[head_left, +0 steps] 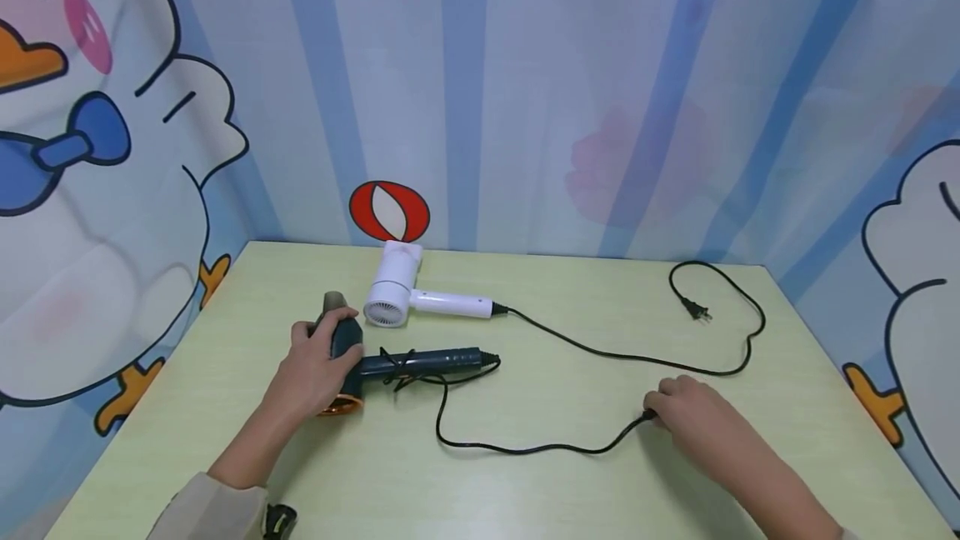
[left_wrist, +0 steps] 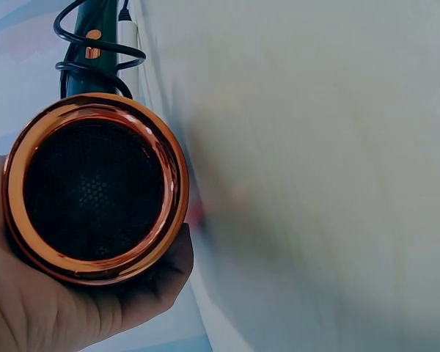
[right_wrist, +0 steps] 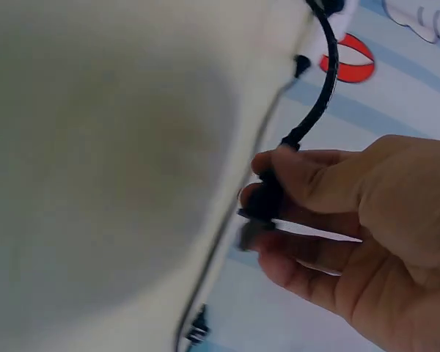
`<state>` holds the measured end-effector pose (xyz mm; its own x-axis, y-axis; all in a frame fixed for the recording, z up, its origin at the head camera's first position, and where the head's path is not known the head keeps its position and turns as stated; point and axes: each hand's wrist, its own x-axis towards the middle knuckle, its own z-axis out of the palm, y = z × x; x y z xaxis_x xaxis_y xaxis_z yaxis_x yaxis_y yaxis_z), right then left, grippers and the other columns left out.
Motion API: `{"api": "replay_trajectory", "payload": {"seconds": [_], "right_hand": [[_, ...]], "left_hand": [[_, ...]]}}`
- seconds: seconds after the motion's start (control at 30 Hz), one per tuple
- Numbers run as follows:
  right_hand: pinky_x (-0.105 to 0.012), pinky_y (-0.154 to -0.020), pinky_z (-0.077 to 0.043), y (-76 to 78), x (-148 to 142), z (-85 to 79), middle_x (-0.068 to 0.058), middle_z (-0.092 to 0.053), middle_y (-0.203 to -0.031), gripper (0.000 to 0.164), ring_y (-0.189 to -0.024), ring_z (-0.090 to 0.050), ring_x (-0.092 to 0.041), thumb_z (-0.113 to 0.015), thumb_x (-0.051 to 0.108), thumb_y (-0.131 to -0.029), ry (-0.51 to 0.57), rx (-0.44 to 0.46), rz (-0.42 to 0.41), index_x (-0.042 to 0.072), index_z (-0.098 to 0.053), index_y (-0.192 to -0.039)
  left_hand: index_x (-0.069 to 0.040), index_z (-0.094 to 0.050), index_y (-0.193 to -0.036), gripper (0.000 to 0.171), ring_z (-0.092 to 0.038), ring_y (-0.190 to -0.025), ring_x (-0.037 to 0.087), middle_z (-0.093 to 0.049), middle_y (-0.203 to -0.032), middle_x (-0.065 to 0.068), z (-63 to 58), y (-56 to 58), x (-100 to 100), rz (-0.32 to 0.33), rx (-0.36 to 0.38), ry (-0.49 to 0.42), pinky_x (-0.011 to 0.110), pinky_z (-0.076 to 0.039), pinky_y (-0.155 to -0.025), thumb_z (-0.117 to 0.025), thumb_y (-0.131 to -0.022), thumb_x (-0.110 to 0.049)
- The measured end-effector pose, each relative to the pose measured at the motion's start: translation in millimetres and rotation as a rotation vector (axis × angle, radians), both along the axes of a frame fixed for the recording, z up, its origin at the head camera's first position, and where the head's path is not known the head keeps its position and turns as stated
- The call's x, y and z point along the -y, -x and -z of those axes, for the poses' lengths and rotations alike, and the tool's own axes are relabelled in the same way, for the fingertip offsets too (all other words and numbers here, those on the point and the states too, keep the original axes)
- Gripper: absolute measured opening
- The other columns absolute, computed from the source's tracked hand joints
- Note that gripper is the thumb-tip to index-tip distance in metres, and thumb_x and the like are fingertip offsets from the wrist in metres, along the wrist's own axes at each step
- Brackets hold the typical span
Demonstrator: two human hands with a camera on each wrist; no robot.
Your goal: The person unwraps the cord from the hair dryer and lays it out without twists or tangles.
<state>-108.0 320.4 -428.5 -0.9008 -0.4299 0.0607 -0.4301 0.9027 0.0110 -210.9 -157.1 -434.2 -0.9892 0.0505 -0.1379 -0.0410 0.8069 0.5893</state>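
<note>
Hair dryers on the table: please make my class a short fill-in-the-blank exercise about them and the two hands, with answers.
1. The left hand holds the dark hair dryer, whose cord loops around its ____.
2. The right hand pinches that cord's ____, the part made for a wall socket.
3. The other hair dryer, nearer the patterned backdrop, has a body coloured ____.

Missing words: handle; plug; white.

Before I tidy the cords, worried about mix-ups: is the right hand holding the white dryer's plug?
No, that plug lies on the table, away from the right hand.
</note>
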Motion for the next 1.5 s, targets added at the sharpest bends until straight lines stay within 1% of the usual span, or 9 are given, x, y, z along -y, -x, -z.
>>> {"api": "replay_trajectory", "payload": {"seconds": [0.1,0.2,0.3,0.47,0.77,0.93,1.23,1.37,1.5], "right_hand": [[-0.029,-0.061,-0.048,1.2,0,13.8,0.006,-0.056,-0.074,0.018,-0.069,-0.056,-0.013,-0.079,0.004,-0.083,-0.041,0.014,0.012,0.016,-0.066,-0.085],[-0.03,-0.061,-0.048,0.4,1,19.0,0.006,-0.054,-0.072,0.023,-0.068,-0.057,-0.014,-0.079,0.001,-0.083,-0.033,-0.016,0.025,0.016,-0.062,-0.081],[-0.03,-0.061,-0.049,-0.4,2,17.6,0.005,-0.054,-0.072,0.023,-0.068,-0.057,-0.014,-0.079,0.0,-0.082,-0.023,-0.027,0.034,0.016,-0.062,-0.082],[-0.031,-0.063,-0.05,-2.9,4,10.1,0.004,-0.057,-0.077,0.017,-0.073,-0.057,-0.015,-0.079,0.004,-0.084,-0.048,0.015,0.08,0.015,-0.067,-0.087],[-0.029,-0.06,-0.049,-8.1,-6,8.2,0.005,-0.053,-0.075,0.02,-0.072,-0.053,-0.015,-0.081,0.001,-0.08,-0.047,-0.052,0.102,0.015,-0.068,-0.084],[-0.031,-0.062,-0.05,-9.6,-21,10.4,0.004,-0.053,-0.078,0.019,-0.075,-0.055,-0.017,-0.078,0.0,-0.083,-0.039,0.01,0.149,0.015,-0.068,-0.086],[-0.035,-0.065,-0.051,-5.7,-49,11.7,0.0,-0.055,-0.083,0.017,-0.079,-0.059,-0.021,-0.075,-0.004,-0.084,-0.024,0.141,0.275,0.012,-0.07,-0.09],[-0.039,-0.069,-0.054,-5.5,-48,11.6,-0.002,-0.059,-0.085,0.018,-0.083,-0.062,-0.026,-0.077,-0.005,-0.081,-0.031,0.122,0.269,0.009,-0.071,-0.09],[-0.042,-0.069,-0.053,-7.4,-41,6.4,-0.006,-0.062,-0.092,0.021,-0.089,-0.062,-0.031,-0.073,-0.007,-0.081,-0.052,0.142,0.258,0.005,-0.071,-0.099]], "left_hand": [[-0.031,-0.032,-0.154,0.055,-0.056,-0.104,0.049,-0.02,-0.15,0.032,-0.2,-0.5,0,0.003,0.007,0.002,0.041,-0.051,-0.069,-0.052,-0.103,-0.039],[-0.031,-0.032,-0.154,0.055,-0.056,-0.104,0.049,-0.02,-0.15,0.031,0.0,-0.6,1,0.0,0.007,0.003,0.041,-0.051,-0.068,-0.052,-0.103,-0.039],[-0.031,-0.033,-0.154,0.055,-0.055,-0.104,0.049,-0.02,-0.15,0.032,0.3,-0.5,1,-0.006,0.001,0.003,0.042,-0.051,-0.069,-0.052,-0.103,-0.039],[-0.03,-0.033,-0.154,0.055,-0.055,-0.107,0.05,-0.02,-0.15,0.032,0.8,-1.2,1,-0.005,0.001,-0.007,0.043,-0.052,-0.071,-0.052,-0.103,-0.038],[-0.03,-0.033,-0.153,0.054,-0.054,-0.107,0.05,-0.021,-0.149,0.031,-0.2,-2.5,1,-0.006,-0.002,-0.02,0.043,-0.052,-0.071,-0.052,-0.103,-0.038],[-0.029,-0.033,-0.154,0.054,-0.054,-0.109,0.05,-0.02,-0.15,0.031,-0.6,-2.7,0,-0.008,0.004,-0.02,0.044,-0.053,-0.072,-0.051,-0.103,-0.038],[-0.03,-0.033,-0.153,0.054,-0.053,-0.11,0.049,-0.022,-0.149,0.031,-1.9,-3.0,1,-0.025,-0.007,-0.035,0.046,-0.054,-0.075,-0.051,-0.103,-0.039],[-0.03,-0.033,-0.153,0.054,-0.053,-0.11,0.049,-0.022,-0.149,0.03,-1.4,-3.7,2,-0.028,-0.001,-0.037,0.046,-0.054,-0.075,-0.051,-0.103,-0.039],[-0.03,-0.034,-0.153,0.054,-0.053,-0.111,0.049,-0.022,-0.149,0.03,-1.0,-3.9,1,-0.031,0.003,-0.042,0.046,-0.054,-0.075,-0.051,-0.103,-0.039]]}}
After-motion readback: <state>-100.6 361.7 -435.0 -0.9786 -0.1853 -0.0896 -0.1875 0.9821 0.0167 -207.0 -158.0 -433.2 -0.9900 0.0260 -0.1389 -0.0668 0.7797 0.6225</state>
